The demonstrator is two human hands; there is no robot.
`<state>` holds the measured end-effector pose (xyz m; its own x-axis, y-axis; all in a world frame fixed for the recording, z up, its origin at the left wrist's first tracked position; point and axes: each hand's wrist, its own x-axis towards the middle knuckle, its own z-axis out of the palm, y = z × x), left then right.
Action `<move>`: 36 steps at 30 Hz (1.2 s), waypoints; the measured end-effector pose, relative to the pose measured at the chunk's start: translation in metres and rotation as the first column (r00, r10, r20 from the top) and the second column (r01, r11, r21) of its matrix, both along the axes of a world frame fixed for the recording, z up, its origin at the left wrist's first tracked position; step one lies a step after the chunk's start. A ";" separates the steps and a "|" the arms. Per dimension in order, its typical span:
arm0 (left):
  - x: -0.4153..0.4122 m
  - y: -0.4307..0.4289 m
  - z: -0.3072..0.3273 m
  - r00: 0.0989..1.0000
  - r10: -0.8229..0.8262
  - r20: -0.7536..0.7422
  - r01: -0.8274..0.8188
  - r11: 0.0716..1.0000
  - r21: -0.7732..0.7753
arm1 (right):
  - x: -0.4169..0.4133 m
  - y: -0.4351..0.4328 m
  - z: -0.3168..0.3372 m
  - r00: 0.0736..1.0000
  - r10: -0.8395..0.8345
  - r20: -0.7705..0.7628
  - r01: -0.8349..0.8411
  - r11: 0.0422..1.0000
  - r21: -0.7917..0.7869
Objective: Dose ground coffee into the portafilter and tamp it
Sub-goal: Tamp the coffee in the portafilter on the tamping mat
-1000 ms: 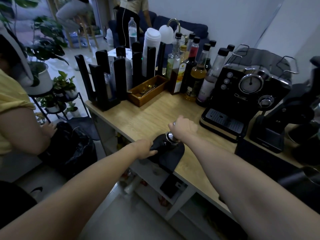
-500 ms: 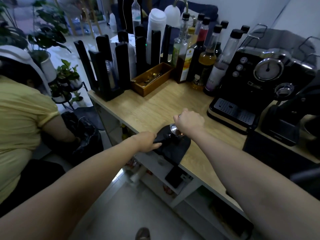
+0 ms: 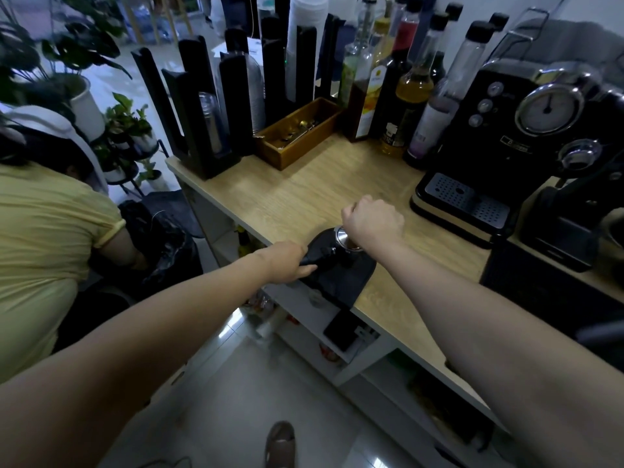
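The portafilter [image 3: 337,252] rests on a black tamping mat [image 3: 341,278] that hangs over the front edge of the wooden counter. My left hand [image 3: 287,261] is closed around its black handle. My right hand [image 3: 373,221] is a fist over the basket, gripping the tamper [image 3: 343,236], whose metal base sits in the basket. The coffee inside is hidden by the tamper and my hand.
A black espresso machine [image 3: 526,130] and a grinder [image 3: 567,224] stand at the right. Syrup bottles [image 3: 408,96], a wooden tray [image 3: 297,136] and black cup holders [image 3: 209,106] line the back. A person in a yellow shirt [image 3: 44,238] crouches at the left.
The view has tilted down and nearer the counter. Both hands stay in place, left on the handle and right pressing the tamper into the basket.
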<state>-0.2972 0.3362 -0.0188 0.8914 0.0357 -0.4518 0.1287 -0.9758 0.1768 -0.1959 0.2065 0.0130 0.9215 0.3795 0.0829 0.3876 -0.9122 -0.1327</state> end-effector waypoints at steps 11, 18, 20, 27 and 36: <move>-0.002 -0.006 0.007 1.000 0.001 -0.017 -0.001 0.999 0.051 | 0.012 -0.020 0.016 0.943 0.324 -0.073 -0.332 0.928 -0.167; -0.005 -0.012 0.011 0.999 0.044 -0.013 -0.043 0.999 0.031 | 0.014 -0.018 0.032 0.882 0.394 -0.260 -0.448 0.872 -0.197; -0.005 -0.010 0.009 0.998 0.051 0.022 -0.052 0.998 0.040 | 0.015 -0.017 0.035 0.882 0.380 -0.278 -0.443 0.870 -0.215; -0.003 -0.008 0.005 0.992 0.113 0.062 -0.113 0.994 -0.004 | 0.014 -0.014 0.035 0.903 0.321 -0.285 -0.381 0.905 -0.190; -0.003 -0.009 0.010 0.996 0.083 -0.042 -0.085 0.995 -0.049 | 0.018 -0.019 0.062 0.946 0.277 -0.169 -0.300 0.945 -0.128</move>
